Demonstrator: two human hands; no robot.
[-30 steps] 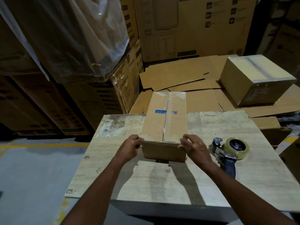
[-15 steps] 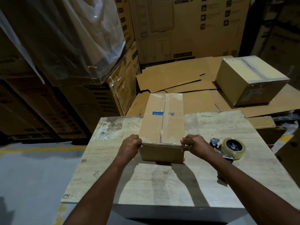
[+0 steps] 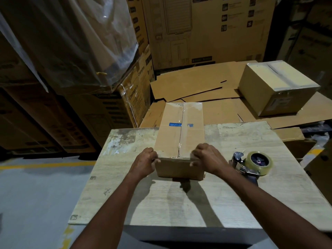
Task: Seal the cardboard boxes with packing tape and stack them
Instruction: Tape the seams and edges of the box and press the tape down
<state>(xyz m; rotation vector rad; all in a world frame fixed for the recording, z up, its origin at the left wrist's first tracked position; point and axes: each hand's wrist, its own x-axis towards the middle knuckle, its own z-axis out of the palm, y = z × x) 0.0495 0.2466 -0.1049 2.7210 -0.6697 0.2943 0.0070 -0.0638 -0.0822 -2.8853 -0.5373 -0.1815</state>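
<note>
The long cardboard box (image 3: 179,137) lies on the tabletop (image 3: 129,191) with its length going away from the person, and its far end reaches past the far edge. A strip of clear tape (image 3: 183,112) runs along the middle seam of its top. The near end of the box is between the two hands. The left hand (image 3: 145,161) is at the near left corner and the right hand (image 3: 210,158) is at the near right corner. The grip of each hand is closed on the box: the fingers curl over the top edge and a thumb touches the front face. The tape dispenser (image 3: 252,163) stands on the tabletop just beside the right hand, and it is not held. Behind the tabletop, a second sealed box (image 3: 276,87) sits on flat cardboard sheets (image 3: 197,83). Compared with one second ago, the fingers of the right hand, which lay more flat and spread on the top, are now curled tighter round the corner. The left hand has also closed more. The box and the dispenser stay at the same places on the tabletop.
</note>
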